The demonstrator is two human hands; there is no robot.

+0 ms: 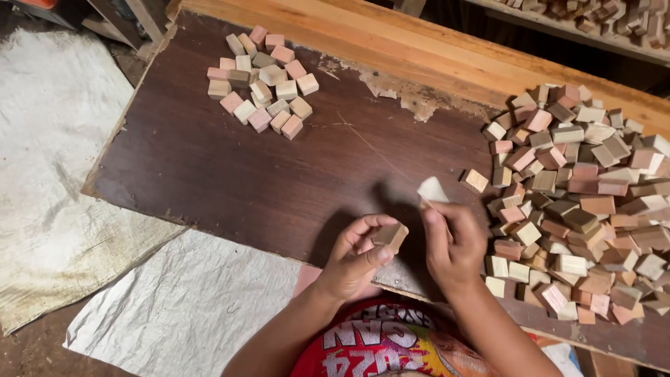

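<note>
The left hand [354,257] is closed in a pinch on a small wooden block [391,235]. The thumb presses the block's lower face and the fingertips curl over its top. The block is tan, roughly cubic, and is held above the near edge of the dark board [230,167].

The right hand [452,241] is closed around a folded pale piece of sandpaper [432,190]. The paper projects upward from between the thumb and fingers. Its tip stands just above and to the right of the held block, not touching it.

The dark board lies on a longer light wooden plank [419,49], which runs along the far edge. Part of the board's dark surface layer is chipped away near that edge.

A large loose heap of wooden blocks [579,202] occupies the right end of the board, close to the right hand. The blocks are mixed tan, pink and brown. One single block [476,181] lies apart at the heap's left edge, near the sandpaper.

A smaller, flatter group of blocks [262,80] lies at the far left corner of the board, well apart from both hands.

Pale sheeting [56,174] covers the floor to the left of the board.
</note>
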